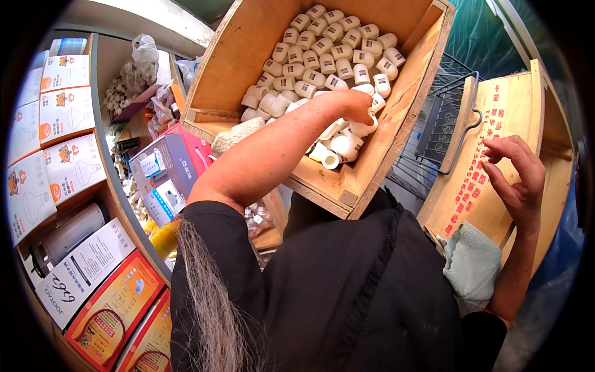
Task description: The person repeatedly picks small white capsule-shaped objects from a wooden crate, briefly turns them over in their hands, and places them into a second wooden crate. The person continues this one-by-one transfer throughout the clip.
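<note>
In front of me is a wooden box (223, 56) of white plastic pipe caps (333, 31). Those towards the far end lie in rough rows, each with a small dark printed mark. Nearer the front corner they are jumbled, and one cap (330, 161) shows its round open end. My left hand (357, 106) reaches across into the box, its fingers curled down onto a white cap (364, 128); the palm is hidden. To the right of the box, my right hand (518, 179) is raised with thumb and forefinger apart, holding nothing.
A printed wooden crate (497, 139) and a black wire basket (437, 125) stand right of the box. A pale green cloth (472, 265) hangs near my right forearm. Shelves at left hold bulb boxes (67, 109). A grey carton (162, 162) and a grey-white rag (237, 135) lie by my left arm.
</note>
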Demonstrator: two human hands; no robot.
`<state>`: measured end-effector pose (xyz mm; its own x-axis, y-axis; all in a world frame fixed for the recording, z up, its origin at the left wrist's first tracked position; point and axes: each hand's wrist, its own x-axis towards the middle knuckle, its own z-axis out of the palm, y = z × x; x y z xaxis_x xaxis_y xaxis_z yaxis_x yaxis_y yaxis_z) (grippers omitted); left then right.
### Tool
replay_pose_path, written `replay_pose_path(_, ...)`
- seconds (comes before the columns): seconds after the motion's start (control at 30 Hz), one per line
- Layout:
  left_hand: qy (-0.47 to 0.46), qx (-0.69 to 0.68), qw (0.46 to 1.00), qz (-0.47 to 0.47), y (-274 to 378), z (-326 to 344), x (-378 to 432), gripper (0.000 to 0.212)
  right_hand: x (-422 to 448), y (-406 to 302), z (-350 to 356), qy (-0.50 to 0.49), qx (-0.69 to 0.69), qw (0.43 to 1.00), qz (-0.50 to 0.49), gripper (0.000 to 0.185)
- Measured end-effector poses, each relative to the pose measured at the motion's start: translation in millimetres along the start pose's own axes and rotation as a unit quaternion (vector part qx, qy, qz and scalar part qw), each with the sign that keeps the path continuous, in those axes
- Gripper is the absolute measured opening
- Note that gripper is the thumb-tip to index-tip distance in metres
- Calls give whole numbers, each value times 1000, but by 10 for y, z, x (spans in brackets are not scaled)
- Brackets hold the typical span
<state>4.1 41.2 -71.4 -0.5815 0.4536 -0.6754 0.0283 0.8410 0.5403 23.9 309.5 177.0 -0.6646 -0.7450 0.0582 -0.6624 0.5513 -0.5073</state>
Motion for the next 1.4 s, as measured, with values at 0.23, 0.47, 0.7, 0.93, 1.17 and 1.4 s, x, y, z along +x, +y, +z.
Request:
replay_pose_path(0.23, -6, -7, 1000, -16, 17, -32, -64, 67, 8, -2, -1, -1, 1, 1000, -4, 33)
replay_pose_path(0.47, 17, -3, 1000, 0, 12, -33, -92, 66, -15, -13, 8, 9, 11, 1000, -5, 31)
replay_pose_path(0.7, 118, -5, 993, 24, -35, -119, -151, 60, -34, 76, -83, 29, 57, 998, -24, 28)
replay_pose_path(0.93, 145, -38, 989, -1, -9, -217, -211, 59, -320, 347, -656, 226, 25, 968, 102, 18)
replay_pose_path(1.17, 159, -53, 986, 21, -61, -240, -124, 54, -1286, 1564, -1107, 31, -3, 860, 509, 19)
replay_pose_path(1.4, 174, -47, 983, 34, -192, -169, -142, 50, -1550, 2258, -261, -383, -79, 639, 663, 31)
